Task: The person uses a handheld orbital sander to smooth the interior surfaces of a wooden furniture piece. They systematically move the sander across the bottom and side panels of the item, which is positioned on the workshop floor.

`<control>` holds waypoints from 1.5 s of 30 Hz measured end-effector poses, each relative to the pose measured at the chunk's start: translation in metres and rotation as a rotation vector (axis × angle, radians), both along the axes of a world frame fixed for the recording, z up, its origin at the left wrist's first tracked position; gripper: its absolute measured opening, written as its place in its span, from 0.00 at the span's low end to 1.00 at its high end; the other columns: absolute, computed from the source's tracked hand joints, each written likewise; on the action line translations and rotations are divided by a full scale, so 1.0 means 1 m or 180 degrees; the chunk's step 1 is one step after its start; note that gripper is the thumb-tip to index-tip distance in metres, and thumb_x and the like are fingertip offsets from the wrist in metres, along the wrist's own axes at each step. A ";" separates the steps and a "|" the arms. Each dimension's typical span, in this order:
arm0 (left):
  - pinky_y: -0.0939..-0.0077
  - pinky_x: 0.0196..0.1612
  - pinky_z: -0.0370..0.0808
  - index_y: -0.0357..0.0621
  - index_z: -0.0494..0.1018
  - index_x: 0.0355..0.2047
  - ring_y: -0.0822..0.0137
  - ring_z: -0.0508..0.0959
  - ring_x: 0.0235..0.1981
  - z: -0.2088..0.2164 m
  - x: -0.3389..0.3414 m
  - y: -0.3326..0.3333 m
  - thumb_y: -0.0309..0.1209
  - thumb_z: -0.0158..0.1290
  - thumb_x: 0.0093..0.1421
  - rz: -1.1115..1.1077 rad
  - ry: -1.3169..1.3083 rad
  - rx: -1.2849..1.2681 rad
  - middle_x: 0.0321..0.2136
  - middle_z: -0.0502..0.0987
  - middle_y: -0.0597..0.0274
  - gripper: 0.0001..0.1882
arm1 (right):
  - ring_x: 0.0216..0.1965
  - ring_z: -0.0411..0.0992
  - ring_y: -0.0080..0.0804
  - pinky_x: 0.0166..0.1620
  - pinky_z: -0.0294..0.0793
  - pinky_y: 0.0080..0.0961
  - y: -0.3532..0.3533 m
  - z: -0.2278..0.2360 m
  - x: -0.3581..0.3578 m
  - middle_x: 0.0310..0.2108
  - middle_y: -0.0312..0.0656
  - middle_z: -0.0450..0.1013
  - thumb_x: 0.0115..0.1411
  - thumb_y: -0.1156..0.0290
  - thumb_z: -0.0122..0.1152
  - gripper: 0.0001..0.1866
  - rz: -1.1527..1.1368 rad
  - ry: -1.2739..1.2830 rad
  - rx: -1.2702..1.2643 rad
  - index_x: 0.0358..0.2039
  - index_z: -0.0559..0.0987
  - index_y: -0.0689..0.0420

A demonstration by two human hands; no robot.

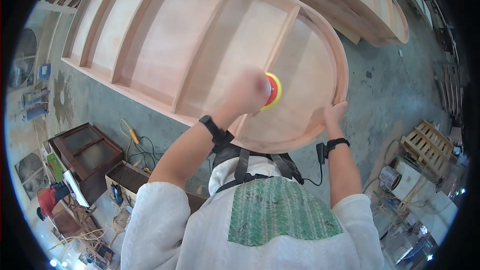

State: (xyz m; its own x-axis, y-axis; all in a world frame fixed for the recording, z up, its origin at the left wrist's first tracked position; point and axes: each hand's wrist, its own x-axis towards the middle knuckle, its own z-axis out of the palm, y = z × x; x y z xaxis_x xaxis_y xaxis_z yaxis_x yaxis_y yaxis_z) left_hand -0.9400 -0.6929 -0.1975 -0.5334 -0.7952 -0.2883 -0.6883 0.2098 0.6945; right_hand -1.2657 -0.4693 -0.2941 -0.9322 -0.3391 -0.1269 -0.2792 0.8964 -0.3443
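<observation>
A long wooden frame [200,55] with crosswise ribs and a rounded right end lies in front of me. Over its interior, by the rib nearest the rounded end, my left hand [252,89] is wrapped round a red and yellow round tool [274,91]. Motion blurs this hand, and it hides most of the tool, so its exact kind does not show. My right hand [335,113] grips the curved rim of the frame at the right, fingers closed over the edge. Black bands circle both wrists.
A second ribbed wooden frame [370,5] stands beyond, at the upper right. At the lower left are a dark wooden cabinet [87,150], a yellow cable [131,132] and a person in red [49,200]. A wooden pallet [427,144] leans at the right.
</observation>
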 end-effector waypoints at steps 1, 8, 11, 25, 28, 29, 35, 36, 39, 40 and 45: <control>0.54 0.46 0.82 0.41 0.73 0.42 0.46 0.84 0.40 -0.003 -0.004 -0.017 0.45 0.69 0.55 0.0019 0.0098 0.0103 0.39 0.81 0.45 0.25 | 0.58 0.76 0.69 0.62 0.75 0.55 -0.007 0.007 0.006 0.54 0.68 0.75 0.65 0.76 0.61 0.22 0.0013 -0.0071 -0.0020 0.56 0.70 0.72; 0.55 0.42 0.83 0.41 0.70 0.44 0.47 0.84 0.36 -0.001 -0.065 -0.053 0.41 0.68 0.57 -0.0236 -0.0163 -0.0039 0.36 0.79 0.46 0.24 | 0.63 0.73 0.67 0.65 0.73 0.56 -0.010 0.009 0.001 0.60 0.67 0.72 0.67 0.74 0.62 0.25 0.0122 -0.0213 0.0308 0.61 0.69 0.69; 0.56 0.46 0.85 0.42 0.70 0.46 0.48 0.85 0.37 0.003 -0.101 -0.083 0.42 0.69 0.57 -0.0358 -0.0032 -0.0004 0.38 0.80 0.45 0.25 | 0.62 0.73 0.67 0.64 0.74 0.57 0.001 -0.005 -0.013 0.59 0.67 0.72 0.67 0.74 0.61 0.25 0.0227 -0.0024 0.0327 0.62 0.68 0.70; 0.54 0.48 0.85 0.42 0.75 0.46 0.46 0.87 0.40 -0.022 -0.202 -0.231 0.42 0.69 0.57 0.0733 0.0916 0.2000 0.37 0.83 0.45 0.23 | 0.67 0.68 0.69 0.67 0.70 0.57 0.003 0.002 -0.022 0.64 0.69 0.68 0.70 0.76 0.58 0.33 0.0202 -0.0524 -0.0213 0.71 0.60 0.73; 0.60 0.37 0.85 0.43 0.73 0.40 0.57 0.86 0.35 -0.025 -0.219 -0.224 0.39 0.71 0.58 0.0814 0.0782 0.1634 0.34 0.81 0.53 0.20 | 0.68 0.66 0.71 0.69 0.67 0.58 0.011 -0.002 -0.025 0.65 0.70 0.66 0.71 0.76 0.58 0.33 0.0210 -0.0641 -0.0397 0.71 0.59 0.74; 0.62 0.34 0.84 0.44 0.73 0.40 0.60 0.86 0.35 -0.028 -0.234 -0.224 0.39 0.71 0.58 0.0505 0.0458 0.0981 0.34 0.81 0.56 0.20 | 0.68 0.65 0.71 0.70 0.66 0.58 0.015 -0.005 -0.025 0.65 0.70 0.65 0.71 0.76 0.57 0.33 0.0237 -0.0624 -0.0456 0.72 0.59 0.74; 0.68 0.30 0.81 0.46 0.74 0.47 0.68 0.81 0.35 -0.052 -0.245 -0.251 0.37 0.68 0.62 0.0120 0.0605 0.0563 0.38 0.79 0.62 0.19 | 0.66 0.65 0.71 0.70 0.65 0.57 0.019 -0.007 -0.035 0.63 0.70 0.66 0.70 0.77 0.56 0.32 0.0424 -0.0451 -0.0654 0.70 0.60 0.75; 0.67 0.31 0.80 0.46 0.73 0.45 0.67 0.80 0.33 -0.042 -0.246 -0.245 0.37 0.69 0.60 0.0369 0.0864 0.1193 0.37 0.78 0.61 0.19 | 0.65 0.66 0.71 0.69 0.66 0.58 0.020 -0.006 -0.037 0.62 0.70 0.66 0.69 0.78 0.55 0.31 0.0404 -0.0462 -0.0660 0.70 0.60 0.75; 0.66 0.35 0.79 0.44 0.71 0.44 0.65 0.80 0.33 -0.021 -0.255 -0.240 0.34 0.68 0.56 0.0615 0.0846 0.1541 0.37 0.77 0.61 0.20 | 0.63 0.67 0.71 0.66 0.67 0.58 0.026 -0.005 -0.037 0.60 0.68 0.67 0.68 0.79 0.55 0.31 0.0395 -0.0506 -0.0638 0.69 0.61 0.75; 0.66 0.36 0.79 0.43 0.71 0.44 0.65 0.80 0.34 -0.027 -0.252 -0.245 0.34 0.67 0.56 0.0491 0.0643 0.1181 0.37 0.76 0.62 0.20 | 0.62 0.68 0.71 0.65 0.68 0.59 0.025 -0.011 -0.036 0.60 0.68 0.67 0.67 0.80 0.55 0.30 0.0380 -0.0537 -0.0643 0.68 0.62 0.74; 0.56 0.51 0.83 0.35 0.74 0.57 0.47 0.85 0.44 -0.019 -0.286 -0.185 0.33 0.63 0.62 -0.0624 -0.0891 -0.2036 0.51 0.80 0.37 0.25 | 0.61 0.69 0.70 0.64 0.69 0.58 0.021 0.004 -0.032 0.59 0.67 0.68 0.67 0.80 0.56 0.31 0.0170 -0.0627 -0.0622 0.69 0.62 0.73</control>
State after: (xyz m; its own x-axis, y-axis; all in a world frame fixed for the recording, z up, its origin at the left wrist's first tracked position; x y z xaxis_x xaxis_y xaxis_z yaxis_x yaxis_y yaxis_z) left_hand -1.2264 -0.8783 -0.2169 -0.6578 -0.7512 0.0547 -0.7303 0.6539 0.1979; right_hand -1.2973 -0.4485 -0.2900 -0.8761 -0.4230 -0.2313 -0.2349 0.7934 -0.5615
